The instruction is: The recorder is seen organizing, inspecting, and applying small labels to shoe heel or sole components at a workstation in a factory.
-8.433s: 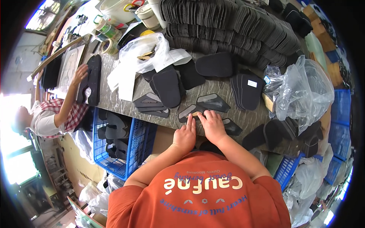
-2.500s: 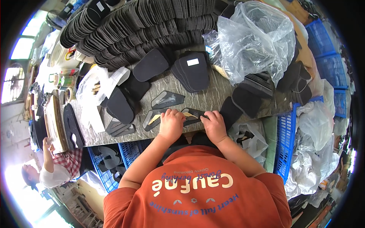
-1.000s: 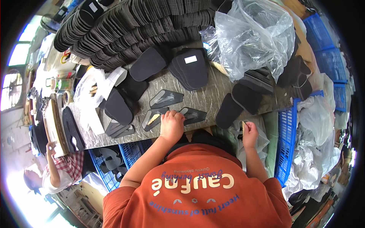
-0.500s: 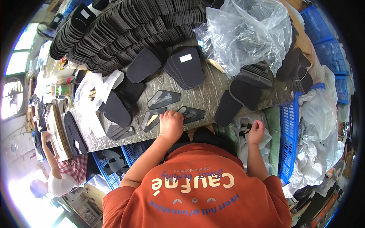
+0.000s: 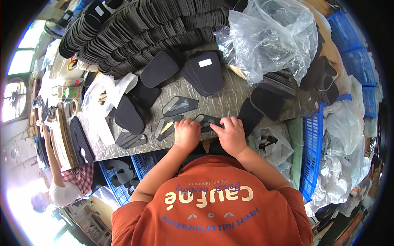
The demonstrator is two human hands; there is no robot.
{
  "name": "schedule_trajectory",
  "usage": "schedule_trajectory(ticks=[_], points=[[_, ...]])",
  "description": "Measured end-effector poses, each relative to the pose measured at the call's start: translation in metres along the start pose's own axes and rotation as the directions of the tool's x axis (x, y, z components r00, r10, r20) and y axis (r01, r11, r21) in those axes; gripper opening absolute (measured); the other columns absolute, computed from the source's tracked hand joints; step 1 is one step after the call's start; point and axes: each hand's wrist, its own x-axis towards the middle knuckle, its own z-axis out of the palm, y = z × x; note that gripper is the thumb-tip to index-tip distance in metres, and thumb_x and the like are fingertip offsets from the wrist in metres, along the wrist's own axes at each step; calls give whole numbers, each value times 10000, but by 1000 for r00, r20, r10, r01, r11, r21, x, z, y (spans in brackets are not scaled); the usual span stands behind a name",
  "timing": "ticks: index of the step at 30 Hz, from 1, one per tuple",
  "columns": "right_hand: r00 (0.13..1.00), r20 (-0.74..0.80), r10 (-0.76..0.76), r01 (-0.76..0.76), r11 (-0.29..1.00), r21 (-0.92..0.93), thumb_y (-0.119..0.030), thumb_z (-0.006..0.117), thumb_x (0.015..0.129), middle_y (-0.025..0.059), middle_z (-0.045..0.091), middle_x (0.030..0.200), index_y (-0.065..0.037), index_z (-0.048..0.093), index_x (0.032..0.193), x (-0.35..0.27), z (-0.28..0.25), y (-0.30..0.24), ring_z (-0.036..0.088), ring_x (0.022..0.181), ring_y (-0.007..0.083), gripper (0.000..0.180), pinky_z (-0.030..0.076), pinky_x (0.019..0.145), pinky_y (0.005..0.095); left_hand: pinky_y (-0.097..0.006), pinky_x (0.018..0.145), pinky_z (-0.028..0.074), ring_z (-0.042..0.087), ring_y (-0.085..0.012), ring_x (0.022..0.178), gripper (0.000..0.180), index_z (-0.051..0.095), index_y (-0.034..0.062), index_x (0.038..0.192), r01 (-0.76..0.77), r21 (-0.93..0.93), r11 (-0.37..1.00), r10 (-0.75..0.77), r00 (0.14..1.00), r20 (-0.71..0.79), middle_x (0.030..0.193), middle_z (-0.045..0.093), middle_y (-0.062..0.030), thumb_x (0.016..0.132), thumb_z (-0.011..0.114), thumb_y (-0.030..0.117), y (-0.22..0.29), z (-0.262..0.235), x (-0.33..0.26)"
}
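A dark, flat, pointed piece with a cut-out [image 5: 208, 119] lies near the table's front edge, between my two hands. My left hand [image 5: 187, 134] has its fingers curled and pressed together over the piece's left end. At the other end, my right hand [image 5: 232, 136] pinches the edge, thumb toward the left. A similar piece [image 5: 180, 105] lies just beyond, and another with a yellowish patch [image 5: 165, 128] lies left of my left hand. My fingertips partly hide the piece I am gripping.
Long rows of black pads [image 5: 147, 30] fill the table's back. Loose black pads [image 5: 203, 76] lie nearer. Clear plastic bags [image 5: 273, 39] sit at the back right, a blue crate [image 5: 311, 143] at right. Another person's arm [image 5: 51, 153] shows at far left.
My right hand has come from over the plastic bag at right, where it held a small dark scrap, to the piece beside my left hand. The scrap is out of that hand.
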Motion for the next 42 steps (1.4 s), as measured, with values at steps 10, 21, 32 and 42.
schedule_trajectory(ticks=[10,21,32,42], points=[[989,134,64,-50,993,-107,-157,573,756,15,508,850,-164,705,922,3,11,-6,467,856,222,212,331,729,368,-368,667,443,575,-292,721,60,672,70,762,76,-384,920,-118,989,-87,739,606,-84,728,665,119,-24,-6,-9],[992,116,55,-44,995,-91,-161,597,737,19,506,848,-173,703,895,6,12,-5,469,853,226,191,330,726,376,-394,732,402,547,-282,816,128,647,102,833,-88,-128,988,58,974,-217,807,561,-61,707,666,109,-26,-6,-29],[989,127,76,-62,992,-105,-162,592,753,28,502,822,-178,702,909,5,11,-6,473,843,228,191,326,710,378,-394,726,386,534,-256,832,32,606,108,738,-107,3,994,107,994,-38,807,558,-45,719,623,127,-14,-7,-19],[978,170,120,-99,987,-125,-172,582,770,32,500,817,-174,695,946,3,11,-9,472,846,228,209,314,722,378,-413,733,384,531,-244,881,68,638,96,740,-65,107,992,62,998,31,882,619,-20,723,612,157,3,-10,-23]])
